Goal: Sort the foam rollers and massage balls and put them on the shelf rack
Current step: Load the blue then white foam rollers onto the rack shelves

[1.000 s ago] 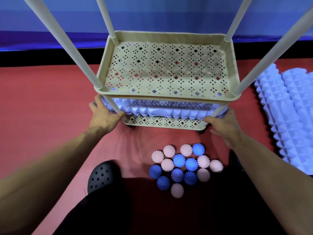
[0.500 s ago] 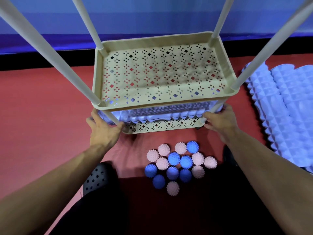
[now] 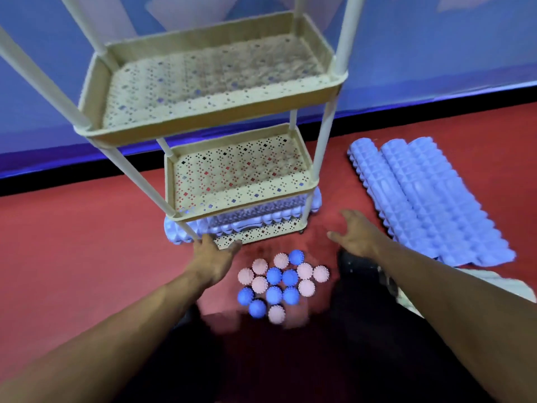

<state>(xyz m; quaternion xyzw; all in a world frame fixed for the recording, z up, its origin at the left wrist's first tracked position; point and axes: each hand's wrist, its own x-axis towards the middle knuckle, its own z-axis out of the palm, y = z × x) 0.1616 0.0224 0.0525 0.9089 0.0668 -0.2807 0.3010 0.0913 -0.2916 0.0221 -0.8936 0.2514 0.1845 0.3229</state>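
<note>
A beige perforated shelf rack (image 3: 334,91) with white poles stands on the red floor. A pale blue foam roller (image 3: 250,221) lies on its bottom tier, its ends poking out at both sides. My left hand (image 3: 210,258) touches the rack's front left corner with relaxed fingers. My right hand (image 3: 353,234) hovers with spread fingers to the right of the rack, holding nothing. Several pink and blue spiky massage balls (image 3: 280,282) sit clustered on the floor between my arms. Three more blue foam rollers (image 3: 421,196) lie side by side at the right.
The rack's middle tier (image 3: 232,167) and upper tier carry nothing. A blue wall with a black skirting (image 3: 72,175) runs behind the rack. My dark trouser legs fill the bottom of the view.
My right hand has left the rack's right corner and moved off to the right. The view has pulled back and up, so the upper tier and more of the rollers show.
</note>
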